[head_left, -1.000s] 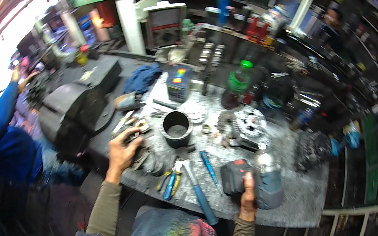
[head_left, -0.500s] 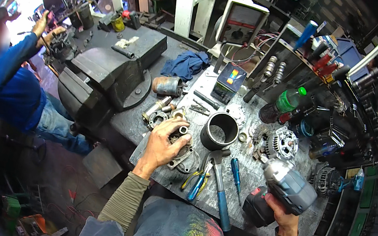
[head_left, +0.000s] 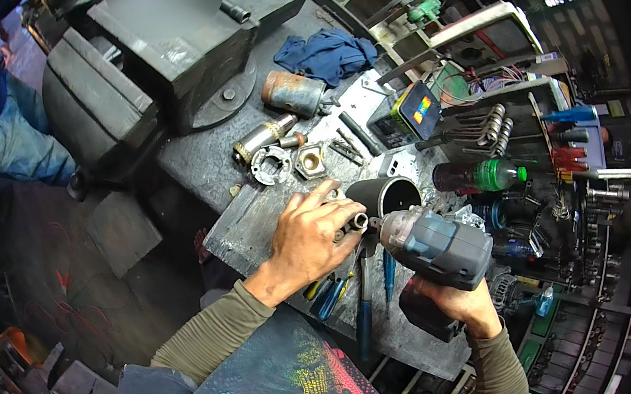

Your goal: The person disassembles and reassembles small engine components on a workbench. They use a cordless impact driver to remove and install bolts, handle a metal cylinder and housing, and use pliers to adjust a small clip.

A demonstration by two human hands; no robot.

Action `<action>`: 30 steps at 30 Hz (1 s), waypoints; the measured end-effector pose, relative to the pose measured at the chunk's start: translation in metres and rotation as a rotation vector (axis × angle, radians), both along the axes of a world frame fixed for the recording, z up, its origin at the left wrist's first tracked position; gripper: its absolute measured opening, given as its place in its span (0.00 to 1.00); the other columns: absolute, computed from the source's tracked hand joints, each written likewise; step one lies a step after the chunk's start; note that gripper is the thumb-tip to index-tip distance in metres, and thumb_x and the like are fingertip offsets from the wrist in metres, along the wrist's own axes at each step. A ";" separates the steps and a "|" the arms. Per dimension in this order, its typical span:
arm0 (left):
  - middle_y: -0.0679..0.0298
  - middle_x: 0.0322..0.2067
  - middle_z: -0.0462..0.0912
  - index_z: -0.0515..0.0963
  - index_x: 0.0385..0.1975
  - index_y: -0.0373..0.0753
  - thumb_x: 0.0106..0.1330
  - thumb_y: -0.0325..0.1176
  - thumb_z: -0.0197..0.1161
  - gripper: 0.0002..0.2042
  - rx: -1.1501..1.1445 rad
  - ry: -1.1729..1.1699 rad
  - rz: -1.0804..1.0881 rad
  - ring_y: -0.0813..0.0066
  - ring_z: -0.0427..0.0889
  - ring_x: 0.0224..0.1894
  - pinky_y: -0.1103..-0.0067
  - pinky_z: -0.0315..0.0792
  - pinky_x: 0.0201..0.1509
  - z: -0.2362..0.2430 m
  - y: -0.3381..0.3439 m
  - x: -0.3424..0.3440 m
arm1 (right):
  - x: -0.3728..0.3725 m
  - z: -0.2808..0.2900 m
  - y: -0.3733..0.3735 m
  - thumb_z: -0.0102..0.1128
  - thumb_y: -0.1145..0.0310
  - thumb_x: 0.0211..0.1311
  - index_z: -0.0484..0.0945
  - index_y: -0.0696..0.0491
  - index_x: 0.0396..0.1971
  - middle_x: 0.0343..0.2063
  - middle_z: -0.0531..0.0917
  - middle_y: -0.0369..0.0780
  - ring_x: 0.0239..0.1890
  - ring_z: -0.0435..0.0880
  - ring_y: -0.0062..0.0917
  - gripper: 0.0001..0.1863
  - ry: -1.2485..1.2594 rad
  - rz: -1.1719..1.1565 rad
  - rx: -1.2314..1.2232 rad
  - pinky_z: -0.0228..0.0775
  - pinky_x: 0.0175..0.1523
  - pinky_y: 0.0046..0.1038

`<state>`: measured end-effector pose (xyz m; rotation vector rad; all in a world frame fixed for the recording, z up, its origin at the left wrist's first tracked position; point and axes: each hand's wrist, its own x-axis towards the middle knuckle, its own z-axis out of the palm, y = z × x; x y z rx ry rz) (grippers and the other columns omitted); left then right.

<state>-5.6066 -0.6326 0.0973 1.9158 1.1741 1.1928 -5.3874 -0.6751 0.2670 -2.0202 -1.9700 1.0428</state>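
There are one bare left hand (head_left: 315,238) and one bare right hand (head_left: 470,306), one grey-and-black pistol-grip power tool (head_left: 443,249) and one small hollow metal socket (head_left: 360,221). I count one wide black hollow cylinder (head_left: 365,193), one rusty metal cylinder (head_left: 291,93), one crumpled dark-blue cloth (head_left: 325,56), one green-capped clear bottle (head_left: 474,175) and one large dark metal vise (head_left: 164,58).

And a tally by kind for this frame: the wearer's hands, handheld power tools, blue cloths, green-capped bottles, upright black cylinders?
Left hand and right hand: 2
Power tool: 1
Blue cloth: 1
Green-capped bottle: 1
Black cylinder: 1
Total: 6
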 end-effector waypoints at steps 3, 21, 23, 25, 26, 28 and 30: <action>0.64 0.48 0.90 0.86 0.49 0.47 0.58 0.37 0.75 0.18 -0.031 -0.014 -0.021 0.57 0.78 0.65 0.60 0.71 0.59 -0.003 -0.001 -0.001 | -0.013 0.004 0.015 0.75 0.73 0.45 0.82 0.55 0.51 0.47 0.85 0.43 0.50 0.84 0.37 0.28 -0.071 0.073 -0.036 0.75 0.58 0.36; 0.50 0.43 0.87 0.85 0.46 0.43 0.57 0.28 0.62 0.16 -0.018 -0.008 -0.055 0.51 0.82 0.60 0.58 0.73 0.47 -0.009 -0.007 0.007 | -0.006 0.034 0.100 0.74 0.59 0.34 0.84 0.56 0.43 0.30 0.85 0.53 0.34 0.85 0.52 0.30 -0.424 0.698 -0.229 0.77 0.39 0.44; 0.46 0.48 0.86 0.85 0.48 0.42 0.59 0.29 0.61 0.17 0.037 -0.040 0.047 0.49 0.81 0.62 0.60 0.74 0.50 -0.006 -0.010 0.010 | -0.006 0.030 0.095 0.75 0.56 0.31 0.86 0.55 0.48 0.33 0.87 0.51 0.36 0.87 0.50 0.36 -0.480 0.759 -0.102 0.78 0.43 0.48; 0.54 0.56 0.85 0.84 0.52 0.41 0.61 0.30 0.64 0.18 -0.062 0.041 -0.031 0.55 0.77 0.67 0.59 0.74 0.53 -0.007 -0.011 0.014 | -0.003 0.026 0.082 0.74 0.58 0.35 0.86 0.53 0.49 0.40 0.88 0.50 0.44 0.87 0.46 0.33 -0.467 0.640 -0.128 0.78 0.50 0.45; 0.54 0.52 0.86 0.84 0.50 0.41 0.60 0.30 0.64 0.17 0.027 -0.105 0.072 0.52 0.82 0.56 0.60 0.75 0.54 -0.008 -0.011 0.014 | -0.003 0.022 0.077 0.73 0.61 0.41 0.86 0.53 0.50 0.43 0.88 0.50 0.47 0.86 0.45 0.30 -0.486 0.662 -0.026 0.77 0.53 0.43; 0.65 0.44 0.89 0.85 0.45 0.46 0.55 0.33 0.68 0.16 -0.020 -0.159 0.107 0.55 0.80 0.63 0.56 0.72 0.62 -0.008 -0.010 0.015 | -0.005 0.019 0.048 0.70 0.67 0.58 0.83 0.56 0.52 0.47 0.86 0.49 0.54 0.84 0.44 0.21 -0.789 0.494 0.037 0.75 0.61 0.39; 0.66 0.46 0.88 0.85 0.48 0.46 0.56 0.35 0.68 0.18 -0.016 -0.140 0.078 0.57 0.80 0.63 0.57 0.72 0.62 -0.007 -0.010 0.014 | -0.008 0.015 0.037 0.67 0.70 0.55 0.80 0.56 0.59 0.58 0.82 0.51 0.65 0.76 0.45 0.28 -0.077 0.237 -0.230 0.65 0.70 0.39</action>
